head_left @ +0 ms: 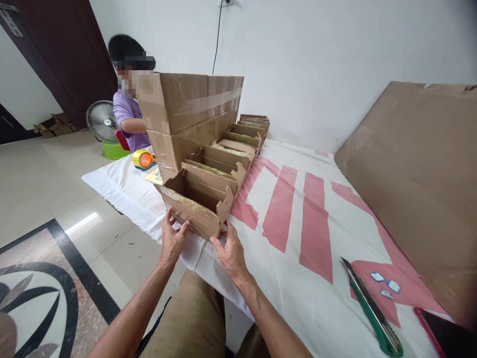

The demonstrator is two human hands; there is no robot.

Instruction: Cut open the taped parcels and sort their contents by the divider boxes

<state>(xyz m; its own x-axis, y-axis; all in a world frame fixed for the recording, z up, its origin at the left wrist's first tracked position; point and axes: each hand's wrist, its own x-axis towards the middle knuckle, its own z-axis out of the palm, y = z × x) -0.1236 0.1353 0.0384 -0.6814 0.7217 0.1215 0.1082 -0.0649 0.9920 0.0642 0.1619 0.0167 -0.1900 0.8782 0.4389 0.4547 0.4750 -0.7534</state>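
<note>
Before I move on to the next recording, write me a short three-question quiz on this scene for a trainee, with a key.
1. Multiple choice. Which thing are the left hand and right hand both touching?
A) the tape roll
B) the nearest open box
C) the fan

2. True or false? The green-handled cutter lies to the right of the right hand.

3. Fill the gap. The white cloth on the table bears ____ shapes.

Key: 1. B; 2. True; 3. pink

The front box (197, 214) is matt cardboard, the tablecloth (279, 273) fabric.
</note>
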